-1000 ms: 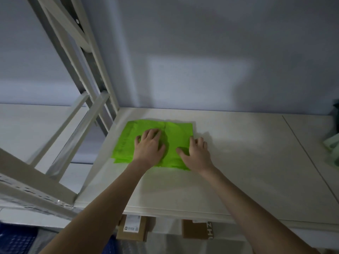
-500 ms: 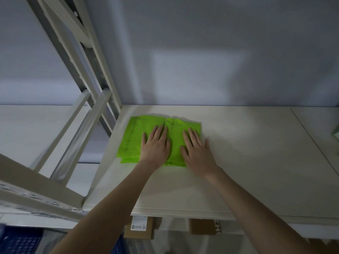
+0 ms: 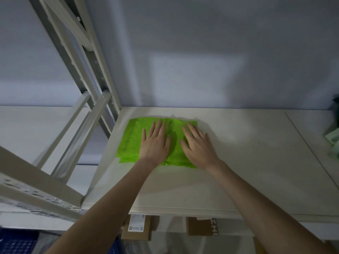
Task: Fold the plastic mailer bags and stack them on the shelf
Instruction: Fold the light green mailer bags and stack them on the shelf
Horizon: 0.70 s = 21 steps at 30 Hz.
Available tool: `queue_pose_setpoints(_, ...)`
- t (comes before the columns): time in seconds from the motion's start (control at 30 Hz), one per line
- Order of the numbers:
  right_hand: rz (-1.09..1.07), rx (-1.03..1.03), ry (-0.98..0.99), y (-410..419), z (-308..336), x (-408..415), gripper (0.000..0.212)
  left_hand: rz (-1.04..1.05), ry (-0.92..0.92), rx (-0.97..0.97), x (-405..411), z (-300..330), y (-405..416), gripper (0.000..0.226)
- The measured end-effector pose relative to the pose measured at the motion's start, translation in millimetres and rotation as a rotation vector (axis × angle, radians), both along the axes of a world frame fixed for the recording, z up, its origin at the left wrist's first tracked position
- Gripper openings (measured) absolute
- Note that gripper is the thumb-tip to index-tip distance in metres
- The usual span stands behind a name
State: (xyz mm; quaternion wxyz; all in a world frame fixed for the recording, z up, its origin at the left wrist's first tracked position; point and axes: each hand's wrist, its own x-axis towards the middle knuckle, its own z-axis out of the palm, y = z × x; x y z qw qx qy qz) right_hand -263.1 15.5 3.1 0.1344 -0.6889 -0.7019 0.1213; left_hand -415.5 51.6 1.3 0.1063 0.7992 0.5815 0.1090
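Note:
A bright green folded mailer bag point(image 3: 131, 142) lies flat on the white shelf board point(image 3: 247, 158), near its back left corner. My left hand point(image 3: 156, 143) rests palm down on the middle of the bag, fingers spread and straight. My right hand point(image 3: 198, 145) lies palm down on the bag's right part, fingers spread, partly over the bag's right edge. Both hands press flat and grip nothing. A second green edge shows under the bag's lower left corner.
The white metal shelf upright and diagonal braces point(image 3: 88, 99) stand at the left. A grey wall is behind the shelf. Pale green items point(image 3: 333, 138) sit at the shelf's far right. Cardboard boxes point(image 3: 136, 228) lie on the level below the front edge.
Both hands have slid forward over the green bag and their fingers have stretched out flat. The bag stays in the same place on the shelf.

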Motion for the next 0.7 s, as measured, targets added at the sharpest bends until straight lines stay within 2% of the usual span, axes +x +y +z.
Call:
queue_pose_setpoints(0.3,-0.076,0.104,-0.082,-19.3,44.9,68.6,0.053,-0.098,-0.047,0.136,54.8,39.4,-9.1,0.057)
queue_pose_setpoints(0.7,-0.309,0.237,-0.181,-86.9,82.6,238.3,0.049,-0.278,-0.098,0.206,212.9,65.9,-45.6,0.054)
